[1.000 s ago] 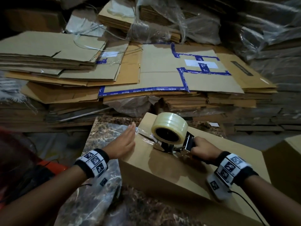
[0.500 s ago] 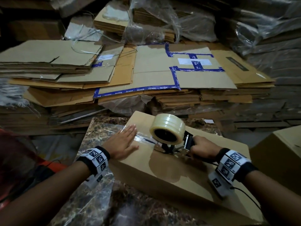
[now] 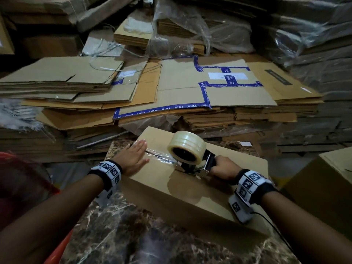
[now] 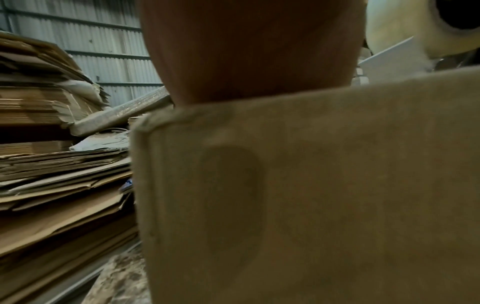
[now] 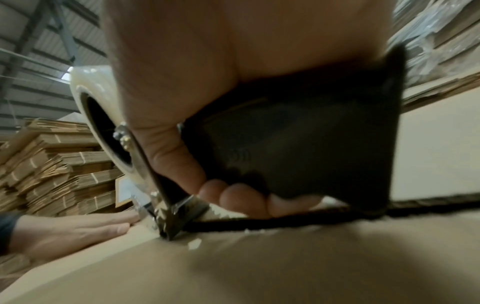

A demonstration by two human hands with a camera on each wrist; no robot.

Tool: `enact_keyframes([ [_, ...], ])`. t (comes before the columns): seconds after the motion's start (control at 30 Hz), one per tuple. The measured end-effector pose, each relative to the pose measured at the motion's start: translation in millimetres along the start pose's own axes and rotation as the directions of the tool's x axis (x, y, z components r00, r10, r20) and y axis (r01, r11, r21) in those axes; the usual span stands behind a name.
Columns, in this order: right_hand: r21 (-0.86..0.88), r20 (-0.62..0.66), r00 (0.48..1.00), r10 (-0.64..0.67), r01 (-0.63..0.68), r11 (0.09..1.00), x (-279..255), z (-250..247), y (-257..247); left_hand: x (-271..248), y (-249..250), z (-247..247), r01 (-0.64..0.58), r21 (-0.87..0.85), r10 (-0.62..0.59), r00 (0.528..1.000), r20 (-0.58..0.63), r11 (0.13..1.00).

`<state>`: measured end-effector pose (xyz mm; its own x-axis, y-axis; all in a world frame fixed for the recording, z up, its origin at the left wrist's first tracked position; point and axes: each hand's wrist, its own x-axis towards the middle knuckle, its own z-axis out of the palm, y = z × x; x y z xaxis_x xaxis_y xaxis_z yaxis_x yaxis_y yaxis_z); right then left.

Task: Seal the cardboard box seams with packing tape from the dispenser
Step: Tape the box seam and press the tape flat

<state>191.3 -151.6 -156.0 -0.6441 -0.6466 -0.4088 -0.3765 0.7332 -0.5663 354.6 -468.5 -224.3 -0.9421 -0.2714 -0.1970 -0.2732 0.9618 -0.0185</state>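
A brown cardboard box (image 3: 182, 189) lies on a marble-patterned table (image 3: 122, 235). A tape dispenser (image 3: 192, 162) with a clear tape roll (image 3: 186, 147) stands on the box top, its metal blade (image 5: 166, 224) down on the cardboard. My right hand (image 3: 223, 166) grips the dispenser's black handle (image 5: 298, 144). My left hand (image 3: 133, 157) lies flat with straight fingers on the far left of the box top, pressing the laid clear tape strip (image 3: 160, 156). In the left wrist view the palm (image 4: 249, 47) rests on the box edge (image 4: 285, 185).
Stacks of flattened cardboard (image 3: 171, 92), some with blue tape, rise just behind the table. Plastic-wrapped bundles (image 3: 190, 31) lie further back. Another box (image 3: 327, 187) stands at the right. Something orange-red (image 3: 57, 250) sits at the lower left.
My left hand has come down from the box's left end onto the top and now lies flat on the tape. The dispenser has stayed roughly at the same spot on the box.
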Motion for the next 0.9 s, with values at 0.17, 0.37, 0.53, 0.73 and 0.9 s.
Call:
enact_keyframes([
  [0.17, -0.002, 0.005, 1.000, 0.017, -0.017, 1.000, 13, -1, -2, -3, 4, 12, -0.037, -0.033, 0.036, 0.998, -0.046, 0.999],
  [0.37, -0.088, 0.010, 1.000, 0.028, -0.027, 0.996, 2, -21, 21, 4, -4, 19, -0.041, -0.053, 0.038, 0.998, -0.055, 0.998],
  [0.53, -0.074, -0.012, 0.993, 0.116, -0.117, 0.990, -38, -55, 82, 4, -3, 18, -0.034, -0.065, 0.030, 0.998, -0.050, 0.997],
  [0.73, 0.088, 0.005, 0.979, 0.204, -0.203, 0.975, -62, -63, 131, -6, 36, 6, 0.023, -0.087, -0.024, 1.000, -0.015, 0.996],
  [0.9, 0.138, -0.025, 0.984, 0.178, -0.172, 0.975, -60, -58, 136, -10, 110, 4, -0.110, -0.157, 0.112, 0.994, 0.006, 0.981],
])
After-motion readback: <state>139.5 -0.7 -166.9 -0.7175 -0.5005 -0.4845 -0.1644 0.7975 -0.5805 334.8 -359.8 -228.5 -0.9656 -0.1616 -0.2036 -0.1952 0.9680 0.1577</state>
